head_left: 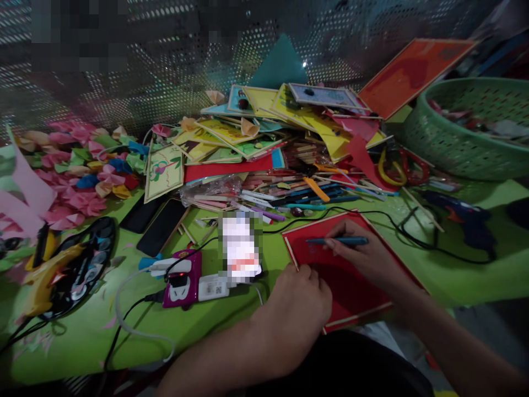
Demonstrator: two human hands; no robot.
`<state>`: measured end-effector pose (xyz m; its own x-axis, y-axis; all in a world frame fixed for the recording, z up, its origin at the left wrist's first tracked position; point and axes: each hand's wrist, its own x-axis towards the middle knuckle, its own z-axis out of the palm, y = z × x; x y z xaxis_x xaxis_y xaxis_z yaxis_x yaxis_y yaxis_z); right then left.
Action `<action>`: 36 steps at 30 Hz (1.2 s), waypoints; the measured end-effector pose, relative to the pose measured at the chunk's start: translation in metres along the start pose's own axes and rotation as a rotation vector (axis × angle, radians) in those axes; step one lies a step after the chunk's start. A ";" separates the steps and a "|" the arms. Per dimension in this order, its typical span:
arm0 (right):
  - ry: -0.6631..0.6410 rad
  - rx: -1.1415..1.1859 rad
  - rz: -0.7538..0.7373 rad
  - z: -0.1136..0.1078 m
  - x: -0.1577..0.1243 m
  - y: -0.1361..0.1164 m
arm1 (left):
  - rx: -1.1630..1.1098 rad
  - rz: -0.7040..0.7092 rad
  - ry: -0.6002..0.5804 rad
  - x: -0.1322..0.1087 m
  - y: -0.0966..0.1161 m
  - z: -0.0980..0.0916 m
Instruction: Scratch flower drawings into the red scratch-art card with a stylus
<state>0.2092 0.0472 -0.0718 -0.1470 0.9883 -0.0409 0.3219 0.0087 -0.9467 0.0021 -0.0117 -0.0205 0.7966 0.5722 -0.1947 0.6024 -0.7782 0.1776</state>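
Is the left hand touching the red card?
Touching: the head view shows the left hand resting on the red card's near left edge while the right hand holds a blue pen.

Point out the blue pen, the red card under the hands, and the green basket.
blue pen (345, 241): head view, middle of the barrel, held in the right hand.
red card (351, 286): head view, bare red face between the hands.
green basket (454, 146): head view, outer wall.

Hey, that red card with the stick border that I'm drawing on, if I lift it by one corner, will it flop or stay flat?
The red card will probably stay fairly flat: thin sticks frame its edges and should stiffen it. It looks light, being thin sheet. It overhangs the green table edge, so it may slide or tip off once the left hand stops pinning it.
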 end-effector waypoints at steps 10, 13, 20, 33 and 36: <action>-0.012 -0.022 0.000 0.000 0.000 0.001 | 0.045 -0.006 0.039 -0.003 0.005 0.000; -0.029 -0.025 0.004 0.000 0.000 0.001 | 0.037 -0.008 0.020 -0.003 0.005 -0.002; -0.073 -0.035 -0.015 -0.001 -0.002 0.002 | 0.023 -0.003 0.022 -0.002 0.004 -0.002; -0.149 -0.041 -0.015 -0.004 -0.002 0.000 | 0.014 -0.008 0.037 -0.003 0.004 0.000; -0.164 -0.051 -0.020 -0.004 -0.002 -0.002 | 0.021 -0.011 0.042 -0.003 0.004 0.001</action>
<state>0.2126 0.0458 -0.0690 -0.3027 0.9499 -0.0779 0.3640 0.0397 -0.9305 0.0022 -0.0171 -0.0199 0.7913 0.5911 -0.1563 0.6107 -0.7766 0.1549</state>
